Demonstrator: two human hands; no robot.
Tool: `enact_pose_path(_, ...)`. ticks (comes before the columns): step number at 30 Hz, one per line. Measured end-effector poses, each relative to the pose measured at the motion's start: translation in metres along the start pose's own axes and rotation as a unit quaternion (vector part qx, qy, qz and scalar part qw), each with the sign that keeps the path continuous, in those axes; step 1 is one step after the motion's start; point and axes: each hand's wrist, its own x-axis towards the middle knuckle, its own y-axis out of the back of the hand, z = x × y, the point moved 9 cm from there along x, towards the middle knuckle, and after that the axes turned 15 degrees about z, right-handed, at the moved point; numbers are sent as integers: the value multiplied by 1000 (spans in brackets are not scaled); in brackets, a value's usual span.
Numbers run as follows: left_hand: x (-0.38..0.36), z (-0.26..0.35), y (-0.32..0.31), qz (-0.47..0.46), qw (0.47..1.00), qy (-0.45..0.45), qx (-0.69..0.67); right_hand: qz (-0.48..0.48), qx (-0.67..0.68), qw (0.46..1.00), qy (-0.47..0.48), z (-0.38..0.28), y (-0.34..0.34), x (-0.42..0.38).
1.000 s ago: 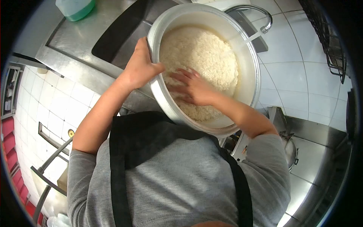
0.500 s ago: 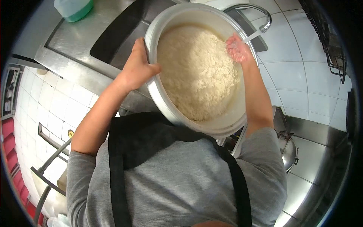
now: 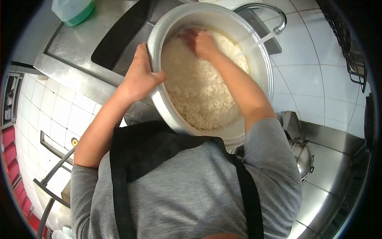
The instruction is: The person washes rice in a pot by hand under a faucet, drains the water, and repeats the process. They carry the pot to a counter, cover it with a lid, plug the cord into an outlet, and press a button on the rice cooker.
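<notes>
A big metal pot (image 3: 260,75) tilts toward me at the sink, with wet rice (image 3: 205,95) and cloudy water inside. My left hand (image 3: 139,77) holds its left rim, thumb over the edge and fingers along the outside. My right hand (image 3: 203,44) is down in the rice water near the far left of the pot. Its fingers are under the surface and blurred, so their pose is hidden. From the curved faucet (image 3: 283,19), a stream of water (image 3: 260,41) runs into the pot at the right.
Behind the pot's left side lies the dark sink basin (image 3: 119,38) in a steel counter (image 3: 79,47). A container of green liquid (image 3: 77,16) stands at the upper left. A black wire rack (image 3: 350,55) hangs on the right wall, and a metal lidded vessel (image 3: 304,159) is at lower right.
My right hand has moved left from under the faucet's stream, across the pot and into the rice water. The left hand keeps its hold on the rim, shifted slightly left with the pot.
</notes>
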Motion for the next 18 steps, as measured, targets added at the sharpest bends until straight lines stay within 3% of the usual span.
enact_pose_path(2, 2, -3, 0, 6, 1000, -12, -4, 76, 15, 994, -74, 65, 5, -30)
enact_pose_path(4, 0, -6, -3, 1, 1000, -8, -13, 72, 5, 988, -136, 118, 9, -85)
enact_pose_path(8, -1, 1, -4, -19, 998, 30, -53, -217, 31, 929, -299, 132, 41, -205)
enact_pose_path(10, 0, -4, -6, -18, 998, 23, -57, -261, 82, 894, -356, 102, 46, -264)
enact_pose_path(12, -1, -1, -5, -17, 997, 19, -66, -257, 357, 742, -506, 28, 72, -276)
enact_pose_path(13, -2, 2, -4, -15, 997, 16, -70, -249, 472, 636, -558, -7, 79, -276)
enact_pose_path(15, -2, 3, -4, -15, 998, 27, -63, -216, 675, 422, -566, -46, 77, -263)
enact_pose_path(18, -2, 2, -4, -19, 997, 28, -63, -169, 578, 628, -493, -12, 87, -238)
